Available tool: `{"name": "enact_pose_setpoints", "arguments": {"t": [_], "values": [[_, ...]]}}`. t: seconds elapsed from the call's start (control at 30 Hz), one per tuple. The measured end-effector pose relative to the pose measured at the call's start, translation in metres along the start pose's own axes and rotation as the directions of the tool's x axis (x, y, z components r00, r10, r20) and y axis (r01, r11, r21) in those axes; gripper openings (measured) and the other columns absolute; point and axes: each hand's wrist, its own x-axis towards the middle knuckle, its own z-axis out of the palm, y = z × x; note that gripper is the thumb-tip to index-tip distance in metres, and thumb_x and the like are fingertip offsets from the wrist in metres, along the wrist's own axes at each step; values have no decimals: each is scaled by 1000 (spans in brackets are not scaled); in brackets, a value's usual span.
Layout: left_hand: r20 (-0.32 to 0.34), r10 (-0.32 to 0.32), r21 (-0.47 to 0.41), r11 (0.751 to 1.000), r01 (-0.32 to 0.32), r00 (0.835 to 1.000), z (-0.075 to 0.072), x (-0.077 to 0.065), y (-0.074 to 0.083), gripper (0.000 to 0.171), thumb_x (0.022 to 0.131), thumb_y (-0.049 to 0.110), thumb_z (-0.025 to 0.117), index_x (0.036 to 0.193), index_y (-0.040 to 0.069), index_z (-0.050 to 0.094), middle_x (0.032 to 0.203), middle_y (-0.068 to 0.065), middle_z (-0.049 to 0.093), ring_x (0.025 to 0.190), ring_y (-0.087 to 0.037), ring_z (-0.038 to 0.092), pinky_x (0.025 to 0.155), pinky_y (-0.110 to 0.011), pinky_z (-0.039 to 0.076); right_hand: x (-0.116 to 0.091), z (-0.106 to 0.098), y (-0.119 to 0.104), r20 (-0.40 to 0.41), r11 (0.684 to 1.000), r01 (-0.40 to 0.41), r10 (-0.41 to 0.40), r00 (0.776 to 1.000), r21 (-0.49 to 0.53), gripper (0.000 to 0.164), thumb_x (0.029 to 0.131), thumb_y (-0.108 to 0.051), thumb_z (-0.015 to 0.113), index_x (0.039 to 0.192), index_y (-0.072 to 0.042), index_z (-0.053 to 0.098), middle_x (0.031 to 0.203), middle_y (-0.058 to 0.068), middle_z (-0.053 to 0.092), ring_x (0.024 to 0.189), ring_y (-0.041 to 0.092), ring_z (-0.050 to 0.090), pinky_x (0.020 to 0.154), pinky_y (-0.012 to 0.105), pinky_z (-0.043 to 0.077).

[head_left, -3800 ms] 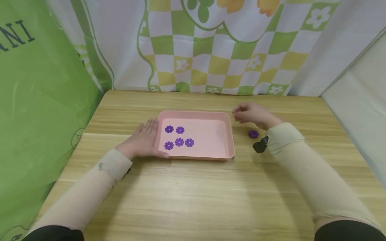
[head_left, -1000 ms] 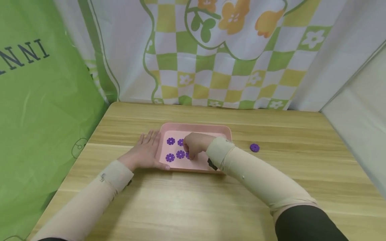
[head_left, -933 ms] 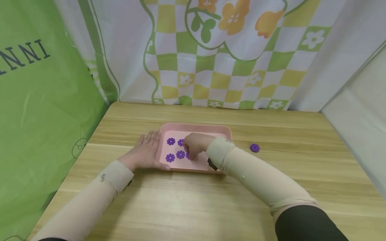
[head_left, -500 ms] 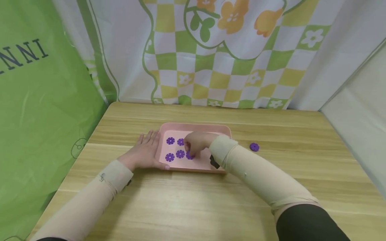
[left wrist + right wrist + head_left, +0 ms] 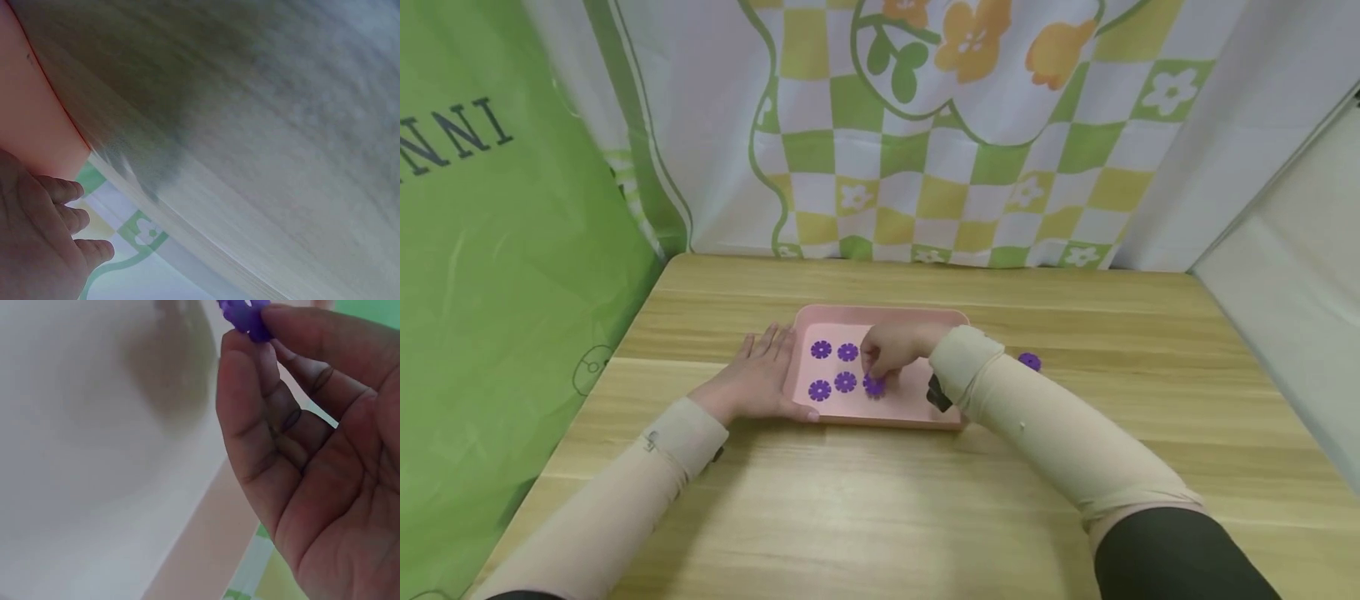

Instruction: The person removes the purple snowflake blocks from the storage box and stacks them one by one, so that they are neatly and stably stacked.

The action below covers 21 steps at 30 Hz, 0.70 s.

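Observation:
A shallow pink tray [image 5: 925, 404] lies on the wooden table. My left hand [image 5: 756, 383] is spread flat along the tray's left side, thumb at its near corner; in the left wrist view its fingers reach beside the pink wall. Over the tray, my right hand [image 5: 891, 346] pinches a notched purple snowflake disc [image 5: 874, 386] by its upper edge between thumb and finger. The right wrist view shows the disc [image 5: 244, 315] at the fingertips. Left of it lie other purple discs [image 5: 846, 382] in two rows, flat on the tray floor.
Another purple disc [image 5: 1029, 362] lies on the table right of the tray, close by the right sleeve [image 5: 1045, 417]. A checked, flowered curtain [image 5: 925, 167] hangs behind the table [image 5: 850, 500]. Green cloth [image 5: 512, 292] stands at the left, white cloth [image 5: 1300, 250] at the right.
My right hand came from the table right of the tray to the rightmost near disc. Over the last half second it has drawn slightly up and right, tilting that disc. My left hand stays put.

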Motion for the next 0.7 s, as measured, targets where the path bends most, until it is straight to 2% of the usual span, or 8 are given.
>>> {"name": "enact_pose_setpoints", "arguments": {"t": [0.2, 0.33, 0.6, 0.7], "values": [[4, -1, -3, 1000, 1, 1000, 1, 1, -1, 148, 69, 86, 70, 160, -11, 3, 168, -28, 2, 155, -44, -5, 123, -60, -5, -13, -11, 5, -37, 998, -2, 4, 999, 62, 6, 97, -2, 64, 97, -5, 69, 93, 3, 71, 88, 17, 68, 79, 27, 58], [11, -5, 5, 1000, 5, 1000, 1, 1, -1, 150, 69, 88, 68, 161, -10, 2, 169, -27, 1, 155, -43, -6, 123, -59, -6, -22, -17, 14, -91, 993, 2, 9, 996, 115, 6, 97, -1, 64, 100, -2, 68, 93, 6, 70, 88, 19, 68, 79, 28, 60], [-1, 3, 7, 1000, -3, 1000, 1, 1, -2, 151, 67, 90, 67, 161, -10, 3, 169, -28, 2, 155, -44, -4, 123, -59, -4, -40, -24, 38, -189, 984, -2, 36, 981, 176, 8, 99, -4, 62, 103, -1, 69, 93, 7, 70, 89, 19, 66, 81, 31, 60], [6, 2, 22, 1000, -2, 1000, 3, 4, -4, 151, 68, 91, 65, 161, -9, 1, 169, -26, -1, 156, -42, -6, 124, -57, -5, -47, -25, 51, -212, 970, 8, 45, 976, 242, 9, 101, -6, 62, 104, 0, 68, 96, 8, 70, 91, 20, 66, 83, 33, 60]]}}
